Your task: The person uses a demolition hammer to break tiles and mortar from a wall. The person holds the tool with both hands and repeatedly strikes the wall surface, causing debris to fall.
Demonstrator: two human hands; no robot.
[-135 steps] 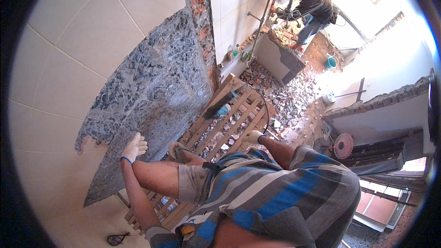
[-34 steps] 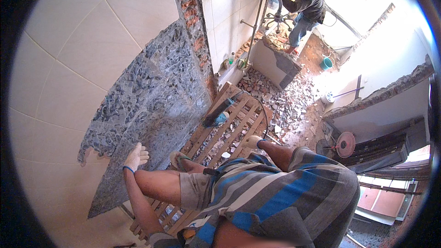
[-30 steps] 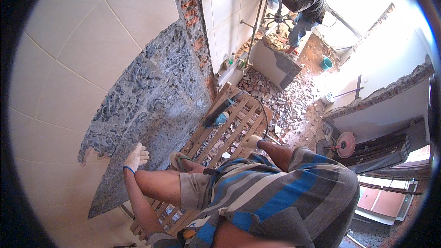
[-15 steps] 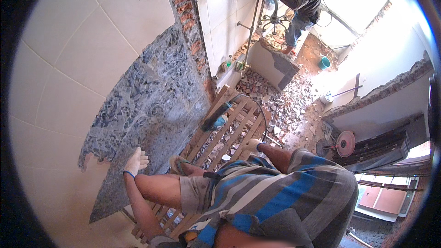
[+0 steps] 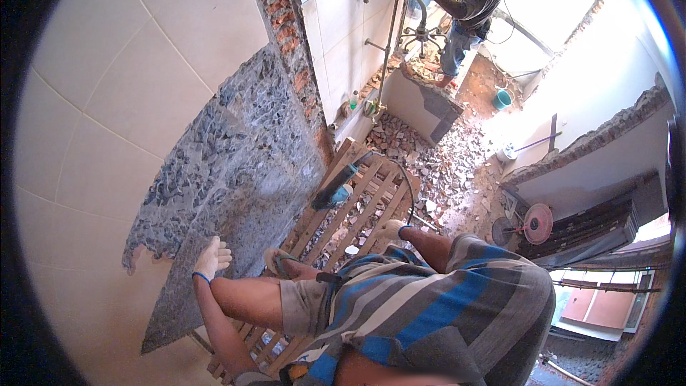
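2 gloved hands — left hand (image 5: 211,259) flat on wall (image 5: 236,193), right hand (image 5: 391,229) half-hidden.

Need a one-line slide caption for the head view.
Gloved left hand pressed on the stripped grey wall patch; right hand over a wooden pallet.

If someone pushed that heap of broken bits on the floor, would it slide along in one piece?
Probably not. The rubble lies as many loose separate chunks, so it would likely scatter. The pieces look like broken tile and brick, so probably heavy, with sharp edges.
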